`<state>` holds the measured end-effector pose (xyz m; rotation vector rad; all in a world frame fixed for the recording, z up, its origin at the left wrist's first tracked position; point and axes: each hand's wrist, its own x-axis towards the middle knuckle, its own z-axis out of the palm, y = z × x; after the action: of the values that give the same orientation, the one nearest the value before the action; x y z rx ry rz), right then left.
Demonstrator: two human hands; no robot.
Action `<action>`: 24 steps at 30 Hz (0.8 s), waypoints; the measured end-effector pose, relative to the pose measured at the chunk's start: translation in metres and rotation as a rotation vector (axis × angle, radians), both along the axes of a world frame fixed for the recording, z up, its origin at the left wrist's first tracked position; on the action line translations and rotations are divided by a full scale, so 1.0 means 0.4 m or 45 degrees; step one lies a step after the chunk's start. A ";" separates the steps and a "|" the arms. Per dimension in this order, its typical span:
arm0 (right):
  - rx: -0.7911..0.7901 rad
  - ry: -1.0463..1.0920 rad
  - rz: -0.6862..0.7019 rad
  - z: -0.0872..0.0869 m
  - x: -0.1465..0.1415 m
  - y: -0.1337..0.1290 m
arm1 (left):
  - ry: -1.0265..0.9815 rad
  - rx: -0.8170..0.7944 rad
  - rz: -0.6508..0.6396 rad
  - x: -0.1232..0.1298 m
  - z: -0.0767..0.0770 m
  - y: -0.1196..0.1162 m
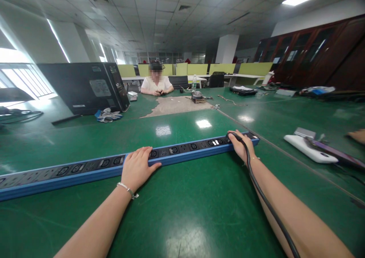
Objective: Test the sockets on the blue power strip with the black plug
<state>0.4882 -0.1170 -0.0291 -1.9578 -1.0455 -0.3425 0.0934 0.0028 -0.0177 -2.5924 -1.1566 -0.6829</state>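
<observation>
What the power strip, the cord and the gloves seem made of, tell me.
Power strip: probably painted metal, straight blue sides with a dull sheen; black sockets look plastic. Cord: likely rubber or soft plastic, smooth, black, bending. Gloves: apparently fabric, softly crumpled.

Blue power strip [171, 159] — cut off at left; plug [228, 137] — partly hidden.
</observation>
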 end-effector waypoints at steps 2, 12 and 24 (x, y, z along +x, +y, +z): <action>-0.009 0.019 -0.010 0.002 -0.004 0.001 | 0.002 0.010 -0.003 0.000 -0.001 0.000; -0.167 -0.143 -0.083 -0.014 -0.027 -0.003 | 0.014 0.004 0.008 -0.001 -0.001 -0.001; 0.255 0.071 -0.048 0.009 -0.059 -0.006 | 0.005 -0.013 -0.005 -0.001 0.002 0.000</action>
<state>0.4646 -0.1192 -0.0255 -1.7991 -0.9043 -0.3956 0.0929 0.0028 -0.0170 -2.6042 -1.1567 -0.6746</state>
